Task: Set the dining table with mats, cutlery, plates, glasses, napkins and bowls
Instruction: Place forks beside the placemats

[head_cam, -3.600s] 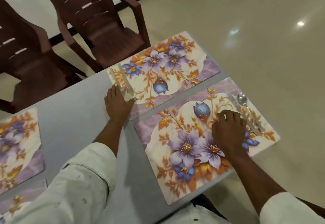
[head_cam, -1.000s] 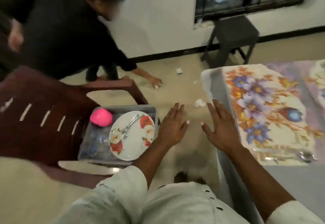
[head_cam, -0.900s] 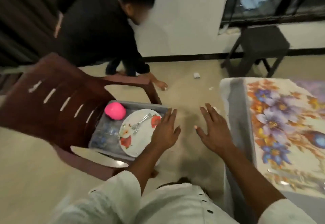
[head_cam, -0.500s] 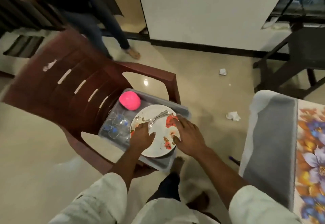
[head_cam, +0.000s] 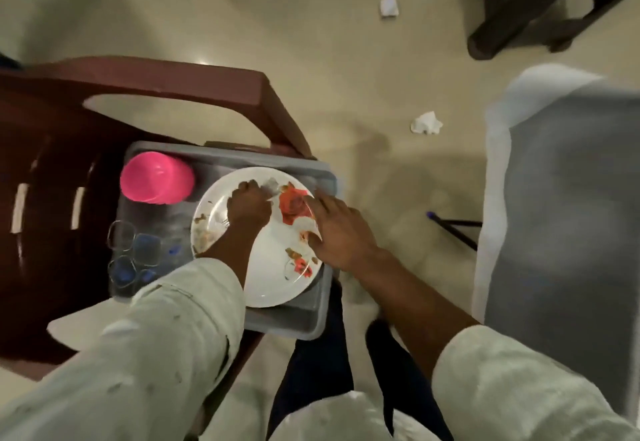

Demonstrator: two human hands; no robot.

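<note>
I see the plate (head_cam: 273, 267), white with red flowers, lying on top of the grey tub (head_cam: 294, 319) and filling most of its right half; its near rim reaches toward the tub's near right corner. The tub sits on the seat of a dark red plastic chair (head_cam: 52, 149), close under the chair's right armrest.

My left hand (head_cam: 247, 206) is over the middle of the plate with the fingers curled around some cutlery (head_cam: 272, 186); a blurred metal end shows beyond the knuckles and fork tines show at the wrist side, so I take it as gripping the cutlery, though the blur hides how many pieces there are. My right hand (head_cam: 341, 231) rests at the plate's right edge, fingers fairly straight and laid across the red flower, thumb near the rim; I cannot tell whether the thumb is hooked under the rim.

At the tub's far left corner sits a pink bowl (head_cam: 157, 177), just beside the plate. Along the tub's left side, nearer to me, stand several clear glasses (head_cam: 135, 250) with bluish bottoms, close together.

To the right, well apart from the chair, the grey-covered dining table (head_cam: 561, 198) shows its corner. On the floor between lie a crumpled white tissue (head_cam: 426, 123) and a dark stick with a blue tip (head_cam: 450, 225).
</note>
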